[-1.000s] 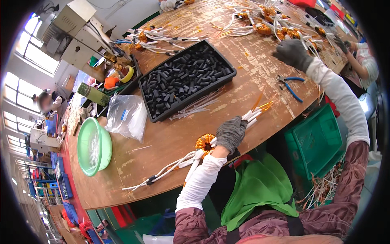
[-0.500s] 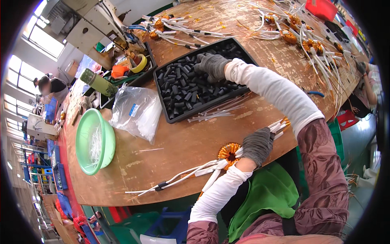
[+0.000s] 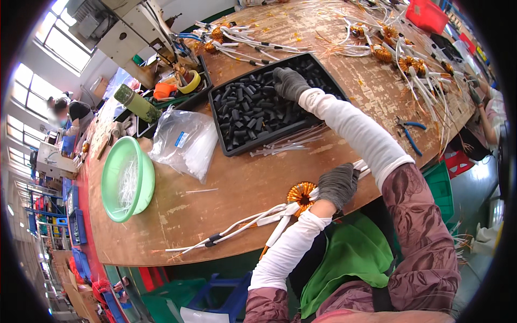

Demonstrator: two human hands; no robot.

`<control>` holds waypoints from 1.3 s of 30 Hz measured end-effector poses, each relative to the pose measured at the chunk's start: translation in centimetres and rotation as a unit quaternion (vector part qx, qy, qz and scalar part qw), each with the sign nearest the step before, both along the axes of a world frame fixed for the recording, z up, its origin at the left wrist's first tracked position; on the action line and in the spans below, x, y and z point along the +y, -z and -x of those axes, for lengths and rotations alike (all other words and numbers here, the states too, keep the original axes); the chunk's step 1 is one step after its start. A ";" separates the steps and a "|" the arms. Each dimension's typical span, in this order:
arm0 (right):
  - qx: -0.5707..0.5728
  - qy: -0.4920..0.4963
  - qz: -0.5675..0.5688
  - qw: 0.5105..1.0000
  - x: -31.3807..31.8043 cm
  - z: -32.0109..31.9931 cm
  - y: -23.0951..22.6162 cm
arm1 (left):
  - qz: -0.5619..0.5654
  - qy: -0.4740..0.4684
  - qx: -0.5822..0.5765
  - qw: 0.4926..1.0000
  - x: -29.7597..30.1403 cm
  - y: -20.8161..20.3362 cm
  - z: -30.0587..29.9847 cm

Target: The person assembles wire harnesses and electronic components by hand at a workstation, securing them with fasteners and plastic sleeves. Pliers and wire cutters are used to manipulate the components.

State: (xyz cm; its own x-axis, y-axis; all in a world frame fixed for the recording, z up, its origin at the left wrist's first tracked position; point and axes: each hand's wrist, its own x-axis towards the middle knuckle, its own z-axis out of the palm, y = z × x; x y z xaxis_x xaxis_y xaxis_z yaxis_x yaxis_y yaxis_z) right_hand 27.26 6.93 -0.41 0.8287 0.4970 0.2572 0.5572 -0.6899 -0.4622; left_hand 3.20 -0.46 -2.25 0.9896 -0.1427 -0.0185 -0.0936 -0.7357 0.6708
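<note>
My left hand (image 3: 338, 187), in a grey glove, is closed around the white-sleeved wires (image 3: 364, 168) of a copper-wound ring coil (image 3: 301, 196). The coil lies on the table beside that hand, and its other white leads (image 3: 237, 230) stretch left, with a black sleeve on them. My right hand (image 3: 291, 85), gloved too, is over the far part of a black tray (image 3: 231, 153) full of short black tube pieces (image 3: 253, 107). Its fingers are curled together; whatever is in them is hidden.
Loose white cable ties (image 3: 285, 147) lie along the tray's near edge. Left of it are a clear plastic bag (image 3: 183, 141) and a green basin (image 3: 148, 183) holding white strips. Blue-handled pliers (image 3: 412, 137) lie right of my right arm. More coils (image 3: 382, 53) sit at the far right.
My right hand has drawn its fingers together and come up from among the black tube pieces. The pliers, mostly covered by my arm before, show now. My left hand keeps its hold.
</note>
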 end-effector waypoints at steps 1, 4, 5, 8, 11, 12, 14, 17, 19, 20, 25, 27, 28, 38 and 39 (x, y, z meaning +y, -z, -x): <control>0.072 0.029 -0.060 0.995 -0.3 -0.6 0.2 | -0.003 -0.004 0.003 1.000 0.0 0.0 0.0; 0.371 -0.005 -0.313 0.874 -3.0 -2.4 -1.5 | -0.003 0.001 0.009 1.000 -0.4 0.1 -0.2; 0.498 -0.023 -0.424 0.756 -4.4 -3.1 -2.0 | 0.003 0.004 0.016 1.000 -0.6 0.2 -0.4; 0.557 -0.096 -0.519 0.641 -7.5 -1.1 -7.6 | 0.051 0.050 -0.023 0.997 0.9 2.6 -0.7; 0.566 -0.196 -0.483 0.638 -15.5 0.3 -11.8 | 0.069 0.089 -0.089 0.990 1.5 0.7 -0.9; 0.551 -0.205 -0.491 0.643 -18.0 1.2 -11.8 | 0.104 0.050 0.007 0.993 1.6 0.3 -1.1; 0.516 -0.188 -0.499 0.671 -22.3 4.0 -11.6 | 0.115 0.042 0.058 0.991 2.2 -0.2 -1.1; 0.509 -0.143 -0.559 0.639 -28.8 9.5 -10.2 | 0.158 0.017 0.137 0.978 2.5 0.2 -1.3; 0.479 -0.076 -0.645 0.591 -32.9 12.6 -8.2 | 0.173 0.021 0.156 0.972 2.2 -0.1 -1.3; 0.480 -0.051 -0.659 0.577 -34.9 13.5 -6.5 | 0.215 0.013 0.166 0.962 2.1 -0.2 -1.2; 0.493 -0.016 -0.653 0.575 -37.1 16.2 -1.1 | 0.311 0.002 0.192 0.931 2.1 -1.9 -0.7; 0.483 0.044 -0.659 0.574 -35.9 16.1 -0.6 | 0.321 0.004 0.196 0.926 2.1 -1.4 -0.6; 0.478 0.079 -0.666 0.567 -35.3 16.0 -0.8 | 0.337 -0.004 0.195 0.921 2.1 -1.3 -0.5; 0.470 0.144 -0.669 0.557 -32.4 14.4 -0.5 | 0.344 -0.010 0.201 0.917 1.9 -2.1 -0.3; 0.476 0.160 -0.661 0.558 -32.3 14.3 -0.6 | 0.344 -0.004 0.198 0.918 2.0 -2.0 -0.3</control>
State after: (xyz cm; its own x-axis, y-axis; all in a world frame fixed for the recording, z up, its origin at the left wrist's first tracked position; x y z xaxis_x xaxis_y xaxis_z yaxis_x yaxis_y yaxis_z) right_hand 12.96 -25.38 0.24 0.8946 0.1817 -0.4083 -0.4281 0.6109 -0.6660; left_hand 3.51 1.50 -0.25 0.9258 -0.2482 -0.2851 0.2615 -0.1240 0.9572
